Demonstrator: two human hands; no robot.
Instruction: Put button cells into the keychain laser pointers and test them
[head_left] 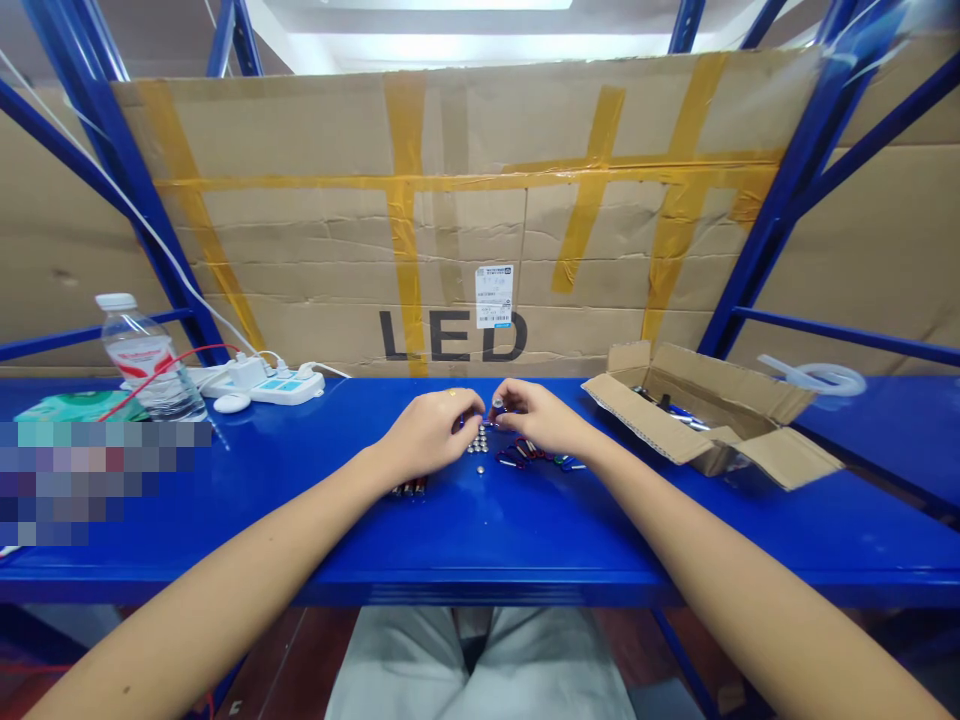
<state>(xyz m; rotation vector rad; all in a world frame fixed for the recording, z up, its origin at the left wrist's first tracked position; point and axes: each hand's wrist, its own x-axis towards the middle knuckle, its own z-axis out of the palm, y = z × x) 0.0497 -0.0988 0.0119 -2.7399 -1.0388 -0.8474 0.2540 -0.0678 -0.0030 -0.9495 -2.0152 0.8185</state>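
Note:
My left hand (433,430) is closed above the blue tabletop, thumb and fingers curled together; what they hold, if anything, is hidden. Close beside it, my right hand (541,415) pinches a small piece with a round silvery end (497,402). Small silver button-like discs (480,442) lie in rows below the fingertips, and a single disc (481,470) sits apart, nearer to me. Under my right wrist are several small clips with coloured parts (527,450). Dark red and silver pieces (410,488) lie in a row by my left wrist, partly covered by it.
An open cardboard box (697,400) with pen-like pieces stands at the right, near a coil of clear tubing (825,378). At the left are a water bottle (154,365), a green packet (79,405) and a power strip (281,386). A cardboard wall (322,260) closes off the back.

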